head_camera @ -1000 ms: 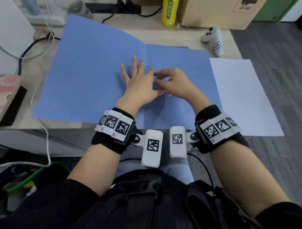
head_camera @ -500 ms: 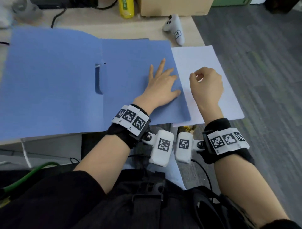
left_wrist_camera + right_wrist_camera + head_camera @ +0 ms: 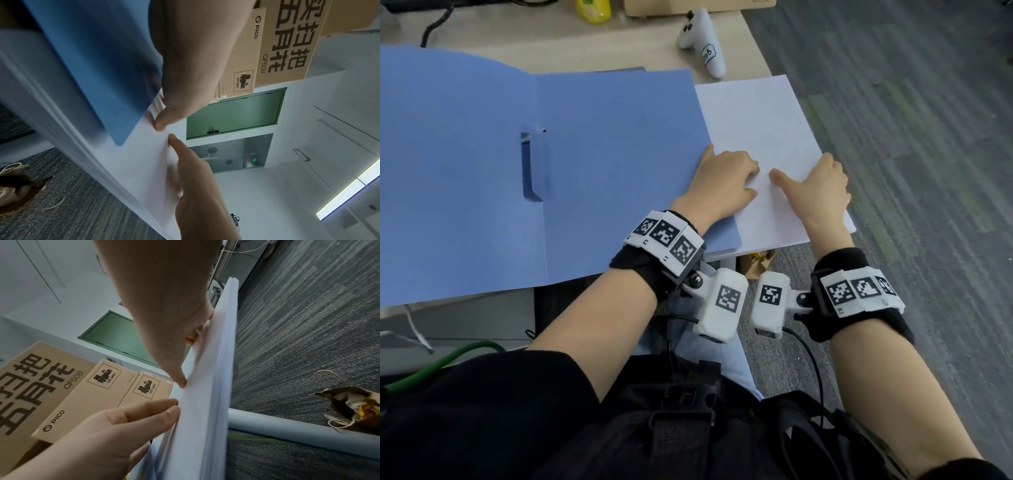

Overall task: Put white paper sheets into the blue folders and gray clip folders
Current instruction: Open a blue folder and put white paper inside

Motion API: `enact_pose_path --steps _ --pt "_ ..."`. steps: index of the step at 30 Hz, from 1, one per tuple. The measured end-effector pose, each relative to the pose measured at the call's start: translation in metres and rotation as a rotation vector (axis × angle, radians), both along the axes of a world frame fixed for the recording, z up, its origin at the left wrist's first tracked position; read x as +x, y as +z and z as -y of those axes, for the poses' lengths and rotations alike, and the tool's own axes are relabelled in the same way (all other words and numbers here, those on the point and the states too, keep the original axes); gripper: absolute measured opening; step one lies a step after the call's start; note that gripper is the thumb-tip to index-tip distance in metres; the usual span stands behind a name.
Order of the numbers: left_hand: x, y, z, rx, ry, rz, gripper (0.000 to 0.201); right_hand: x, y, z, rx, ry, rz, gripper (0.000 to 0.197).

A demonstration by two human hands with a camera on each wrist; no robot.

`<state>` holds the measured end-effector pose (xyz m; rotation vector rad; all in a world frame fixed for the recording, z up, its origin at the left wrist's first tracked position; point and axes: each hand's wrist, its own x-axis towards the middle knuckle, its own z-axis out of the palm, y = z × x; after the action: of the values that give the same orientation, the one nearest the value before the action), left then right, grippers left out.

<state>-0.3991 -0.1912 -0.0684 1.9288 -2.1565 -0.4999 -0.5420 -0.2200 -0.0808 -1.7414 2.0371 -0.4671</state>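
1. Landmark = white paper stack (image 3: 753, 123), sitting at the right end of the desk (image 3: 619, 44), its right edge overhanging toward the carpet (image 3: 911, 137).
2. Blue folder (image 3: 551, 154) lies open flat on the desk, directly left of the stack; its right flap overlaps the stack's left edge. Slot cut near the folder's spine fold, well left of the stack.
3. L hand (image 3: 722, 185) rests at the stack's left edge, across the folder/paper seam. Fingers bent, tips down on the top sheet; left wrist cam shows a fingertip (image 3: 162, 125) on the paper just past the folder corner. Not wrapped round anything I can see, just pressing.
4. R hand (image 3: 815, 188) is on the stack's near-right part, thumb pointing toward the L hand. Right wrist cam: thumb tip on the top face, other fingers (image 3: 195, 335) curled over the stack's right edge. Looks like a pinch on the top sheet(s); can't tell how many.
5. Hands are close, thumb and L fingertips nearly meeting on the paper, small gap.
6. Beyond the stack's far edge: white controller (image 3: 702, 41) on the desk. Further left of that, a yellow bottle (image 3: 592, 10) at the frame top.
7. Cardboard boxes (image 3: 61, 394) show in both wrist cams, behind the stack.
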Motion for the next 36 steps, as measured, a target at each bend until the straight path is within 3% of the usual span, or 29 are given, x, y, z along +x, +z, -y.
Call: enact_pose_path --steps 8,11,15,23,27,34,36 --pt "0.0 -0.001 0.004 -0.056 0.042 -0.045 0.035 0.0 0.014 -0.004 -0.291 0.03 0.131 0.04" --pt "0.002 0.002 0.004 -0.054 0.089 -0.17 0.026 0.006 0.024 -0.007 -0.331 0.099 0.198 0.025" --pt "0.002 0.005 0.006 -0.01 0.184 -0.384 0.033 0.012 0.031 -0.011 -0.283 0.186 0.296 0.014" --pt "-0.003 -0.009 0.005 -0.076 0.32 -0.716 0.033 0.014 0.034 -0.017 -0.243 0.189 0.36 0.02" --pt "-0.006 -0.012 0.004 -0.095 0.411 -0.887 0.014 0.015 0.034 -0.02 -0.239 0.184 0.403 0.027" --pt "-0.01 -0.007 0.009 -0.041 0.511 -0.923 0.017 0.012 0.036 -0.02 -0.247 0.186 0.447 0.031" --pt "-0.01 -0.005 0.008 -0.024 0.514 -0.933 0.017 0.009 0.037 -0.019 -0.26 0.183 0.38 0.033"
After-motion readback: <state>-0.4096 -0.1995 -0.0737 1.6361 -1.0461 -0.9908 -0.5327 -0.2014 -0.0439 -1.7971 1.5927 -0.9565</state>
